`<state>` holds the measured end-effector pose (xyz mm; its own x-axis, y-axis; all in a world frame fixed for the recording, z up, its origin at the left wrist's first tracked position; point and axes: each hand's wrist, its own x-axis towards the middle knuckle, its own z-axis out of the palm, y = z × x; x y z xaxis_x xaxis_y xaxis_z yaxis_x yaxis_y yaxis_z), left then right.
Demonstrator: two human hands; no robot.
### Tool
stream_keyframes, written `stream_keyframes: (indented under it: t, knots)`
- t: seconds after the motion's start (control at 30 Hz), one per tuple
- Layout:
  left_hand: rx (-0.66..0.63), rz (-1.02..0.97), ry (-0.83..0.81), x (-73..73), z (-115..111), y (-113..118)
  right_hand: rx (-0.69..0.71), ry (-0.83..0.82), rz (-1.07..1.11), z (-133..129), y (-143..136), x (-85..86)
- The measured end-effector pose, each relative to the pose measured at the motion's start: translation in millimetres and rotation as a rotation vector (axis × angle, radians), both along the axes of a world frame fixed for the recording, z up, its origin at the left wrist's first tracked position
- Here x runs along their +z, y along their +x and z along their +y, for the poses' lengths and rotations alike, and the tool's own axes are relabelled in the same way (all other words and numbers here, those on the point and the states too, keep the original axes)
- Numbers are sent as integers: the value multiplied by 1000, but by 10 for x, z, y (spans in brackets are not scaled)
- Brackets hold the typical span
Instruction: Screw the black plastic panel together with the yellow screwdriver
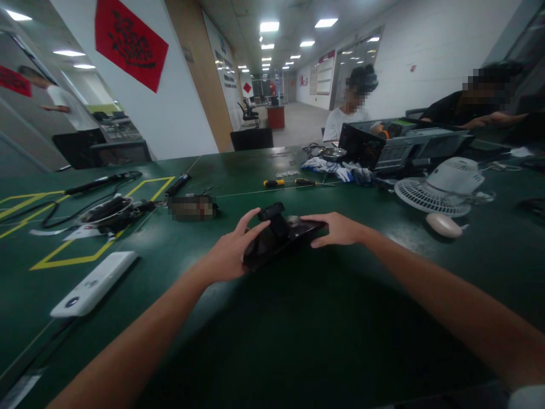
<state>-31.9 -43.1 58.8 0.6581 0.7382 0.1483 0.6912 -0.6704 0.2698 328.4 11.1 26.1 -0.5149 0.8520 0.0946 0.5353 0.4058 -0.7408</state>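
A dark, glossy device [283, 241] with a black raised part on top is held between my two hands over the green table [323, 318]. Its exact kind is too blurred to tell. My left hand [232, 250] grips its left end, with the thumb and fingers around the edge and near the raised part. On the right end, my right hand [336, 229] holds the edge between thumb and fingers. The device sits tilted, its right side higher than its left.
Left lie a white power strip [96, 284], cables and a tool bundle [106, 210]. Beyond my hands are yellow-black screwdrivers [275, 183] and gloves [336, 169]. A white fan [443, 184], a pink mouse [443, 225] and an open computer case [409, 147] stand right. Two people sit across.
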Motion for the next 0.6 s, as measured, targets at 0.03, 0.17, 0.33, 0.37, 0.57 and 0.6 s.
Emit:
stream_keyframes:
  t: [0.03,0.17,0.33,0.37,0.57,0.6]
  knots:
    - [-15,-56,-43,0,10,-13,-14,16,41,-31,-3,1]
    - [-65,-315,-232,-28,63,-45,-56,29,174,-8,-67,65]
    - [76,-569,-452,-160,199,-107,-46,-65,259,127,-149,158]
    - [176,-659,-558,-203,232,-118,-38,-83,272,154,-178,165]
    - [539,-1107,-918,-378,419,-71,15,-210,305,298,-376,111]
    - [576,-1125,-959,-383,449,-47,14,-223,301,317,-390,92]
